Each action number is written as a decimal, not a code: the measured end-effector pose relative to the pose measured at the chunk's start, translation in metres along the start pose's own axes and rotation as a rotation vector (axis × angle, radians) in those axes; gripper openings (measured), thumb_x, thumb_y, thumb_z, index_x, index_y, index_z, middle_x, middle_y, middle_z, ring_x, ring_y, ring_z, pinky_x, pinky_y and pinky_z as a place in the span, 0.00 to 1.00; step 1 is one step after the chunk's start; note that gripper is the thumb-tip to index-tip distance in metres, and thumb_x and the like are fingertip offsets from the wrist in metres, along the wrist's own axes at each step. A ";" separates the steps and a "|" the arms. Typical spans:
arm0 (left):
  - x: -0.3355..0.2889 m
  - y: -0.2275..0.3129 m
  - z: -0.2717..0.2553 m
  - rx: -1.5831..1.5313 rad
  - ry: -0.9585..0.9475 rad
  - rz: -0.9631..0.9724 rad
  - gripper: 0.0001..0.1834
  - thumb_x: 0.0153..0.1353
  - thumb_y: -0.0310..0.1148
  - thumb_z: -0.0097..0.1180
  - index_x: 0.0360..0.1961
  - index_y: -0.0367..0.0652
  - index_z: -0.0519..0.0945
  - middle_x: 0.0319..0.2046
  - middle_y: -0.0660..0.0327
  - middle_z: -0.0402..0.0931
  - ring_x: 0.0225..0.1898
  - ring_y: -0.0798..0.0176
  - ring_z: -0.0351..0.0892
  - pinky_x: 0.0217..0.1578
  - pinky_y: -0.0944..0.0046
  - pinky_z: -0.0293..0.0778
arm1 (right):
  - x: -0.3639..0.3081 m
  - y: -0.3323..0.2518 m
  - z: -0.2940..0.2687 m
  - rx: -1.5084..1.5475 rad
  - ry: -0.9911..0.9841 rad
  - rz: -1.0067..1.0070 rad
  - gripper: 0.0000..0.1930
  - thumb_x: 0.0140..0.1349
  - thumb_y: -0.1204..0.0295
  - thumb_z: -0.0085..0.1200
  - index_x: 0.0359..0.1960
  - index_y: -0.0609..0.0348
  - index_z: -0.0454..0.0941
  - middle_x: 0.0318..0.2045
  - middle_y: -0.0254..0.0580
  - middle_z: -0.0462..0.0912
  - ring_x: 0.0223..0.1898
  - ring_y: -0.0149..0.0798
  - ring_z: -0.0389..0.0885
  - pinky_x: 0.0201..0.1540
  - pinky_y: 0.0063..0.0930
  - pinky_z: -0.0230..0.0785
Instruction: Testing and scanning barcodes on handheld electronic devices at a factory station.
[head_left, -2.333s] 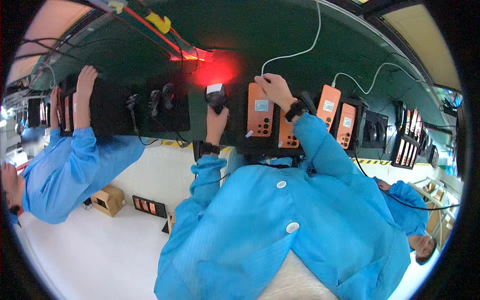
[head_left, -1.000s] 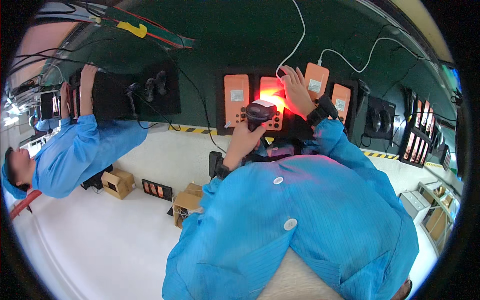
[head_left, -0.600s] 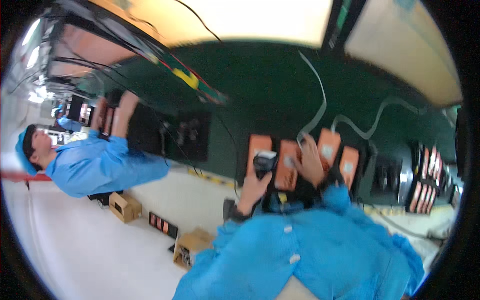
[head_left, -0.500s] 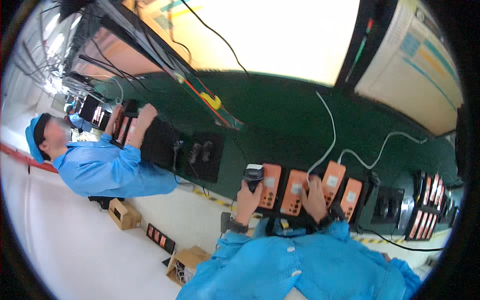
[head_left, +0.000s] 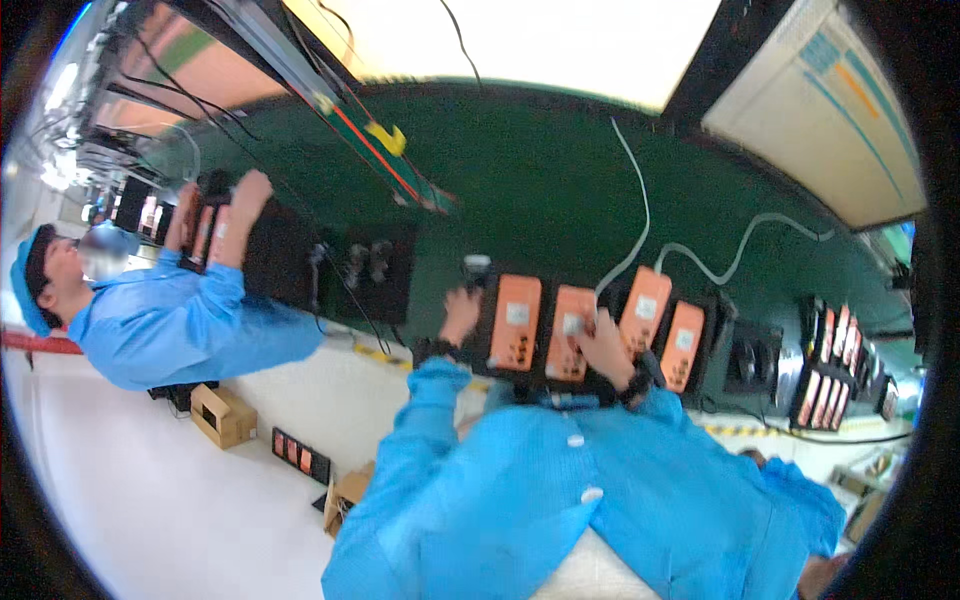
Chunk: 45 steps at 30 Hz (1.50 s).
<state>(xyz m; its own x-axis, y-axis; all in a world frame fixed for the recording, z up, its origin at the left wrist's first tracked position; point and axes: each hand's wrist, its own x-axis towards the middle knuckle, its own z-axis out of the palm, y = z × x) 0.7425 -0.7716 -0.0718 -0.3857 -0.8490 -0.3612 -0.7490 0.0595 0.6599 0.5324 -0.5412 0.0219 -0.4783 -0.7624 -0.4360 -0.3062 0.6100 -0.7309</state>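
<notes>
**Left hand (head_left: 461,315) at the scanner (head_left: 477,265), right hand (head_left: 605,350) on the second phone (head_left: 567,352)**

At the left of the frame, a co-worker (head_left: 180,330) in blue, wearing a cap, has both hands at phones on the green bench (head_left: 530,190). Below, on the floor in the lower left, sit a cardboard box (head_left: 225,415) and a black tray (head_left: 321,466) with orange phones.

Left of centre, a black mat (head_left: 398,290) carries dark items, too dim to make out. Just to its right is the left hand, fingers bent, close below the dark scanner; whether it grips the scanner, I cannot tell.

At the centre, the orange first phone (head_left: 515,330) lies label up, lenses toward the lower edge. The second phone, also orange, lies just right of it. The right hand reaches over its upper right part, fingers at the end of a white cable (head_left: 646,200); whether they pinch the cable, I cannot tell.

Right of centre are the third phone (head_left: 645,308), with another white cable (head_left: 718,282) at its top, and the fourth phone (head_left: 683,345). At the far right stand more phones (head_left: 822,400) in black holders.
</notes>
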 end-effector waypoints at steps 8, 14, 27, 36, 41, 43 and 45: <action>-0.053 0.109 0.015 -0.042 0.383 0.679 0.18 0.54 0.30 0.53 0.47 0.39 0.73 0.50 0.47 0.68 0.55 0.44 0.63 0.57 0.45 0.56 | -0.021 -0.007 0.028 -0.029 0.188 -0.180 0.20 0.49 0.73 0.56 0.39 0.68 0.60 0.43 0.66 0.63 0.46 0.68 0.64 0.49 0.55 0.58; -0.079 0.129 0.024 0.187 0.283 0.663 0.22 0.52 0.32 0.55 0.50 0.42 0.72 0.57 0.48 0.60 0.59 0.43 0.57 0.60 0.44 0.51 | -0.010 -0.010 0.018 0.166 0.407 0.052 0.08 0.52 0.77 0.51 0.30 0.66 0.65 0.30 0.59 0.72 0.32 0.59 0.72 0.36 0.44 0.66; -0.071 0.159 0.034 -0.411 -0.534 0.752 0.15 0.59 0.37 0.59 0.41 0.38 0.73 0.31 0.54 0.76 0.34 0.60 0.76 0.38 0.63 0.72 | -0.056 -0.021 -0.056 -0.467 0.353 -0.463 0.07 0.60 0.73 0.47 0.36 0.62 0.75 0.32 0.45 0.76 0.38 0.45 0.75 0.43 0.39 0.68; -0.100 0.162 -0.002 -0.298 -0.728 0.600 0.18 0.59 0.28 0.58 0.49 0.34 0.73 0.39 0.57 0.79 0.40 0.66 0.78 0.38 0.69 0.74 | -0.059 -0.086 -0.045 0.218 0.222 -0.503 0.10 0.64 0.68 0.52 0.40 0.60 0.79 0.39 0.44 0.79 0.44 0.44 0.77 0.47 0.35 0.69; -0.119 0.185 -0.014 -0.492 -0.771 0.563 0.16 0.57 0.27 0.60 0.46 0.33 0.75 0.34 0.58 0.77 0.35 0.70 0.75 0.36 0.71 0.70 | -0.069 -0.081 -0.055 0.288 0.259 -0.427 0.11 0.64 0.68 0.51 0.43 0.61 0.78 0.39 0.43 0.82 0.41 0.41 0.80 0.44 0.31 0.71; -0.123 0.190 -0.019 -0.404 -0.741 0.584 0.14 0.57 0.27 0.61 0.44 0.33 0.76 0.34 0.59 0.77 0.34 0.70 0.75 0.37 0.71 0.70 | -0.063 -0.074 -0.058 0.318 0.231 -0.372 0.11 0.64 0.68 0.50 0.43 0.62 0.78 0.39 0.43 0.82 0.41 0.40 0.80 0.45 0.30 0.71; -0.128 0.192 -0.018 -0.416 -0.708 0.545 0.12 0.57 0.27 0.61 0.41 0.34 0.78 0.33 0.60 0.78 0.34 0.71 0.75 0.37 0.70 0.70 | -0.062 -0.072 -0.060 0.345 0.197 -0.326 0.11 0.64 0.68 0.50 0.43 0.62 0.78 0.40 0.43 0.82 0.41 0.39 0.80 0.45 0.30 0.71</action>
<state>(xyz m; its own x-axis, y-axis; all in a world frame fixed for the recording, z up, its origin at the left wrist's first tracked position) 0.6583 -0.6608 0.1132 -0.9570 -0.2418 -0.1600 -0.1758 0.0452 0.9834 0.5350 -0.5251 0.1326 -0.5596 -0.8255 -0.0740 -0.1913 0.2155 -0.9576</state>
